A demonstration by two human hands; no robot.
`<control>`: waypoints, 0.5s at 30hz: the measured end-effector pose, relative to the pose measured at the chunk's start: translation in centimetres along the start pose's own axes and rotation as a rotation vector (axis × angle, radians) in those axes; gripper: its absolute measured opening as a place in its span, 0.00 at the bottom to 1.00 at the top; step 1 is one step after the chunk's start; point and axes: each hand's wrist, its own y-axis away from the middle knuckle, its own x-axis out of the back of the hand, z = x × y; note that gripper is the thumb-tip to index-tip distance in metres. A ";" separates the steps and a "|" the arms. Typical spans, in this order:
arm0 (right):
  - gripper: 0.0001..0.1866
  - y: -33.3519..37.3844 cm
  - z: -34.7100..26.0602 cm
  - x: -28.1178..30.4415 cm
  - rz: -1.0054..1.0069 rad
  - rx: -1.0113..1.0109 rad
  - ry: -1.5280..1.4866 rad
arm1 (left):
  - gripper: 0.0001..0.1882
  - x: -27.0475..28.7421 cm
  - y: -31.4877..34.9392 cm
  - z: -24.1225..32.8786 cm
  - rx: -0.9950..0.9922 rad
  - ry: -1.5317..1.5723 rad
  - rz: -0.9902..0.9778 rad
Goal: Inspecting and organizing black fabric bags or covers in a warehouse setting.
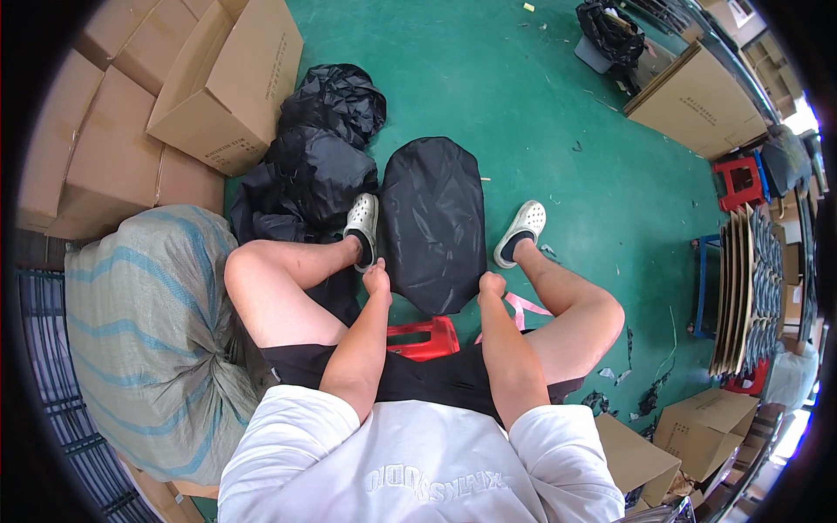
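A long black fabric cover (433, 222) with rounded ends lies on the floor between my feet, its surface slightly wrinkled. My left hand (377, 281) is closed at its near left edge, and my right hand (492, 286) is closed at its near right edge. Fingertips of both hands are partly hidden against the cloth. Beside my right hand a pink strap (526, 305) trails toward my leg. A red plastic stool (445, 336) shows under me, just below the cover.
Heaped black fabric (327, 166) lies left of the cover, against an open cardboard box (231, 96). A bulging woven sack (153, 340) stands by my left leg. At right are stacked flat boards (741, 292), a red stool (739, 183) and cardboard boxes (706, 423). Scraps litter the green floor (610, 227).
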 end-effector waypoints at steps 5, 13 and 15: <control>0.19 1.4 -2.0 0.1 0.026 0.057 0.064 | 0.15 -0.5 -0.5 0.6 -0.042 -0.086 -0.050; 0.27 4.4 -7.3 0.1 0.235 1.047 0.179 | 0.19 -2.8 -1.0 4.5 -0.365 -0.377 0.255; 0.30 5.0 -8.6 -0.3 0.180 1.156 0.229 | 0.21 -4.3 0.0 7.0 -0.742 -0.557 0.230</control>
